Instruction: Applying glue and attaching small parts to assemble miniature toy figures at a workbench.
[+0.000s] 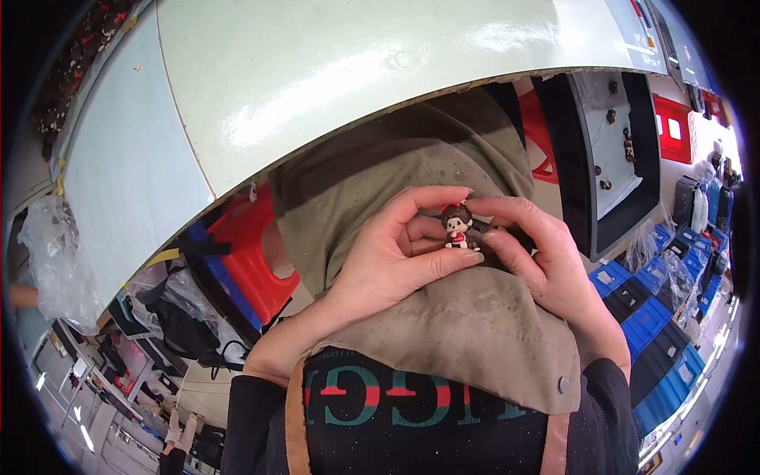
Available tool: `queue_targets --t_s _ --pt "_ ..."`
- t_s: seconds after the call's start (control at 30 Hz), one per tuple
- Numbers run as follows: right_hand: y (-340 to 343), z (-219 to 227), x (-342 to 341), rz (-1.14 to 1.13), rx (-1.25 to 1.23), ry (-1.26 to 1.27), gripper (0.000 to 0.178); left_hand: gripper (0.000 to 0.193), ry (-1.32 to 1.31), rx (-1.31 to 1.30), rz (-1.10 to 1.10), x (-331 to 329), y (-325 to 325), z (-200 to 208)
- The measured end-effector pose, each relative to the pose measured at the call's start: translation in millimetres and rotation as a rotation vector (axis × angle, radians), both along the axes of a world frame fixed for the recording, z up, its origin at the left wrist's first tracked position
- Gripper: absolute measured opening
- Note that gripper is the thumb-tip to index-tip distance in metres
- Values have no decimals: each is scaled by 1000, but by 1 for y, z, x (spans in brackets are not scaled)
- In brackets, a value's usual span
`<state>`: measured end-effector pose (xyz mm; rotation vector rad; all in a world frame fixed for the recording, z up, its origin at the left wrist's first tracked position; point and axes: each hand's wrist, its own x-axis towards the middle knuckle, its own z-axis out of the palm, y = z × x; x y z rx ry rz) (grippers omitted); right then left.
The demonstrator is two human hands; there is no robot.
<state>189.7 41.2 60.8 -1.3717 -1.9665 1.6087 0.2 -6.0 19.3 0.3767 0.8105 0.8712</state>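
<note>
A small brown-haired toy figurine [457,225] with a pale face, a red bow and a red front is held upright above my lap. My left hand [396,245] is closed on it, thumb along its base and fingers curled behind. Close against the figurine's right side is my right hand [534,241], its index fingertip at the figurine's head and its thumb beside the body. A dark bit shows among the right hand's bent fingers; whether it belongs to the figurine I cannot tell. Under both hands lies a khaki apron [404,174] with dark specks.
A pale glossy table [356,63] curves across ahead. At right stands a black tray [587,158] with several small figurines on a light liner. Blue and black crates [649,324] line the right side. Red stools [249,253] and clear plastic bags [55,253] are at left.
</note>
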Motion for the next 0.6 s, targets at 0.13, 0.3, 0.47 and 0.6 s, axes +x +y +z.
queue_targets --t_s 0.13,0.3,0.47,0.6 --pt "1 1 -2 -19 -10 12 27 55 5 8 -9 -1 2 -1" --pt "3 3 -3 -8 -14 11 27 54 20 25 -15 -2 2 -1" --pt "4 7 -5 -19 -71 -4 27 53 39 60 -5 -1 0 -4" --pt "3 5 -3 -15 -98 3 26 51 116 172 -19 0 -2 -8"
